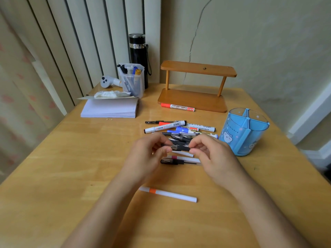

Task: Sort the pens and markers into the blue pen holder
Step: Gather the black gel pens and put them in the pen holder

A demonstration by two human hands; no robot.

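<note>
**Both Hands Pinching One Dark Pen Above the Pile**

Left hand (148, 154): fingers curled, thumb and fingertips pinched on the left end of a dark pen (180, 147). Right hand (213, 154): fingers curled, thumb and forefinger pinched on the right end of the same pen. Pen held roughly level, left to right, between the two hands, just above the table (71, 158).

Directly beyond and beneath the hands: loose pile of pens and markers (179, 129), mostly lying left to right. Includes a white marker with black cap (164, 126), a blue marker (180, 130), and several dark pens. On the near side of the pile, partly hidden by the hands: a black pen with clear barrel (179, 161).

Nearer, apart from the pile: white pen with orange band (168, 194), lying alone between the forearms.

Right of the pile, near but not touching: blue pen holder (244, 131), upright, round, divided into compartments. No contents visible in the holder.

Farther back, centre: wooden two-tier shelf (195, 83), with a red whiteboard marker (177, 107) lying along the near edge of its base.

Far left: stack of paper (109, 109), crumpled tissue (111, 94) just beyond it, clear plastic container (133, 79) holding pens, black flask (138, 56) behind that, grey controller (107, 81) to the left.
</note>
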